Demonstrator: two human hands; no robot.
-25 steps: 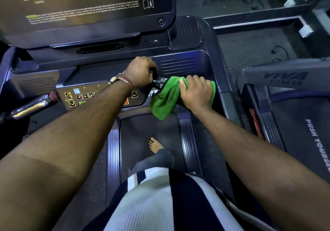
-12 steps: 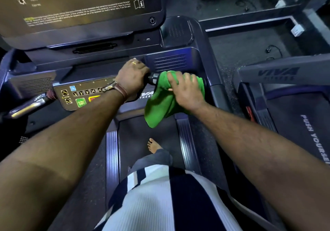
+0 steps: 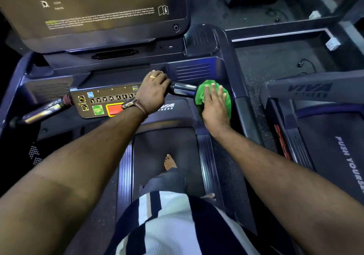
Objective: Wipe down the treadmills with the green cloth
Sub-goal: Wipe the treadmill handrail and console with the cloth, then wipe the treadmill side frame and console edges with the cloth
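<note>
My right hand [image 3: 214, 107] is flat on the green cloth [image 3: 226, 99], fingers spread and pressing it down rather than pinching it, so the cloth sits bunched under the palm at the right end of the handlebar [image 3: 182, 90], tucked against the dark side rail of the treadmill [image 3: 226, 44]. My left hand [image 3: 153, 92] is wrapped around the left part of that same short bar, closed on it, with a ring on one finger and a brown-strap watch [image 3: 136, 105] on the wrist. Just left of that hand is the button panel [image 3: 98, 102], with a green button and a red one on the near edge. Farther back is the big dark screen [image 3: 94, 8] with small print. Down near me the belt [image 3: 155, 148] runs under a bare foot [image 3: 169, 162]. Off to the right there's a second treadmill [image 3: 315, 105], well apart from the cloth.
</note>
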